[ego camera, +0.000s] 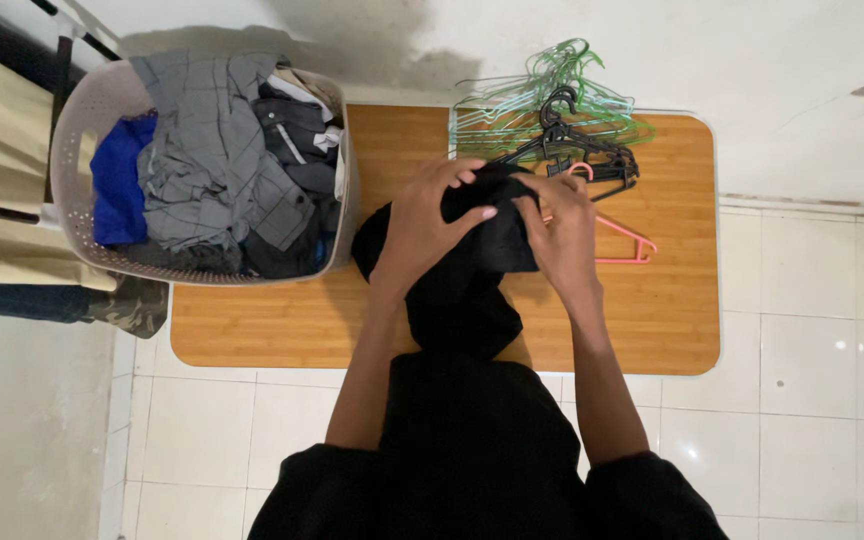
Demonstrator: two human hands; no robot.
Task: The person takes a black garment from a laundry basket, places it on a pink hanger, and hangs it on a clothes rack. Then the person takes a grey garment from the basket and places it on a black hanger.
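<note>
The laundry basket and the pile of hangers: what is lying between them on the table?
In the head view, only bare wooden table lies between laundry basket and hangers.

Head view, looking straight down on the person. Left hand (432, 225) and right hand (564, 232): both bare, with no gloves, rings, watch or bracelet visible. Forearms: uncovered from wrist to above the elbow. Sleeves: short, black, loose-cut, ending near the upper arm at the lower corners of the frame. Torso: covered by the same plain black garment, matte, softly creased, without visible print, buttons or seams. Fingernails: short, pale against the dark cloth.
</note>
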